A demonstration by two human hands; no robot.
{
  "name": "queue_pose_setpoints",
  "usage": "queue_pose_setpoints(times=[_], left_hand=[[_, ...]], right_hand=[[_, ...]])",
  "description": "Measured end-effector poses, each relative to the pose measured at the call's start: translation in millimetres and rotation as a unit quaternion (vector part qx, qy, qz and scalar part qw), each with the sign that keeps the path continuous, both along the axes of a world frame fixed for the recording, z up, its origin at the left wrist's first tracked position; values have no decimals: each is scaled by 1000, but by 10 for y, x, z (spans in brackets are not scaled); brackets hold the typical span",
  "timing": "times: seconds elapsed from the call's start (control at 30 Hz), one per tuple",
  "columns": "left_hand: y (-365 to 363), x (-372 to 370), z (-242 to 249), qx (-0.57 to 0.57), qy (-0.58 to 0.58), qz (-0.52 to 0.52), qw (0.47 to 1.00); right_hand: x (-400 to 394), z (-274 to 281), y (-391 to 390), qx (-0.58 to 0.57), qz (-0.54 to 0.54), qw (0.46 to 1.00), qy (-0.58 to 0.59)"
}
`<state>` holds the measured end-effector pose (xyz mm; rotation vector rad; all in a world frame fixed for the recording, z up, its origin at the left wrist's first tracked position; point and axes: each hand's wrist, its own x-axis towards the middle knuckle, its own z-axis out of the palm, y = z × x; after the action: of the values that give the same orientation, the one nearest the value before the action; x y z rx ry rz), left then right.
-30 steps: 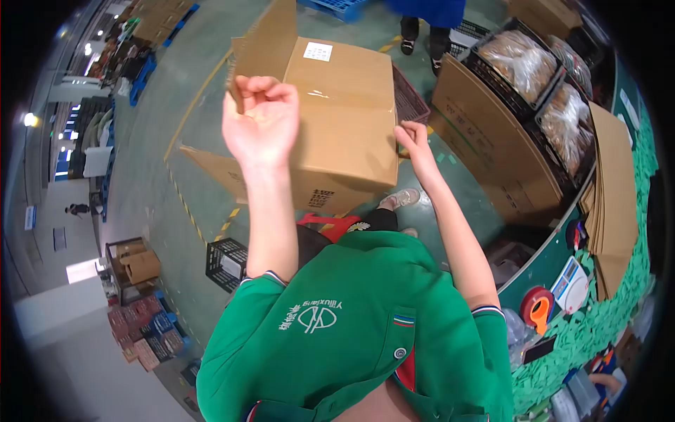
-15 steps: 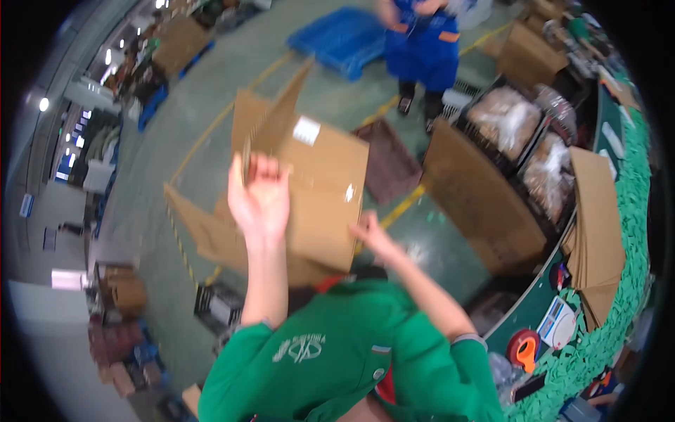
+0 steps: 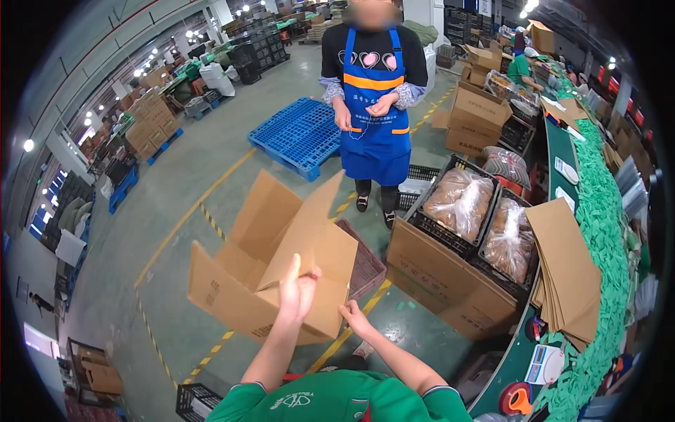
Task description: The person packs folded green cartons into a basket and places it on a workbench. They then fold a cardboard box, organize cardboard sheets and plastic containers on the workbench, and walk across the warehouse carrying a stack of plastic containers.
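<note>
A large cardboard box (image 3: 330, 260) hangs in front of me above the floor, its top flaps standing open and facing away to the left. My left hand (image 3: 299, 288) is against one raised flap, fingers partly hidden behind its edge. Low on the box's right side, my right hand (image 3: 355, 316) pinches the edge near the bottom corner. A brown plastic crate (image 3: 367, 264) lies on the floor just behind the box.
A person in a blue apron (image 3: 376, 126) stands ahead beside a blue pallet (image 3: 299, 133). To the right are black crates with bagged goods (image 3: 460, 200), a large carton (image 3: 450, 285), flat cardboard (image 3: 569, 260), a scale (image 3: 545, 364), an orange tape dispenser (image 3: 519, 399) and green pieces (image 3: 612, 281).
The view has tilted up, showing more of the person in the apron. The box has turned, so its open flaps and inside show more. Both hands remain on it.
</note>
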<state>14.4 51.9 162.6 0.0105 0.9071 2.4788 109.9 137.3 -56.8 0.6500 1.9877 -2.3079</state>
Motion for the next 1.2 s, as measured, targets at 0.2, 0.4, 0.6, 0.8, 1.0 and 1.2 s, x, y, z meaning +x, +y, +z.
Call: queue_pose_setpoints(times=[0.2,0.4,0.6,0.8,1.0,1.2], left_hand=[[158,-150,-1372,-61,-46,-152,985],[-18,46,-2969,-71,-406,-152,898],[109,257,-3526,-190,-460,-101,862],[522,-5,-3432,-157,-467,-89,866],[565,167,-3511,-169,-537,-106,820],[720,31,-3510,-161,-416,-78,891]], right_hand=[[634,-776,370,157,18,980,-121],[1645,-910,621,152,-64,954,-252],[2088,-593,500,-8,-215,939,-270],[2277,-711,384,-43,-266,924,-270],[2340,-632,392,-29,-276,917,-286],[2287,-337,404,-1,-266,913,-308]])
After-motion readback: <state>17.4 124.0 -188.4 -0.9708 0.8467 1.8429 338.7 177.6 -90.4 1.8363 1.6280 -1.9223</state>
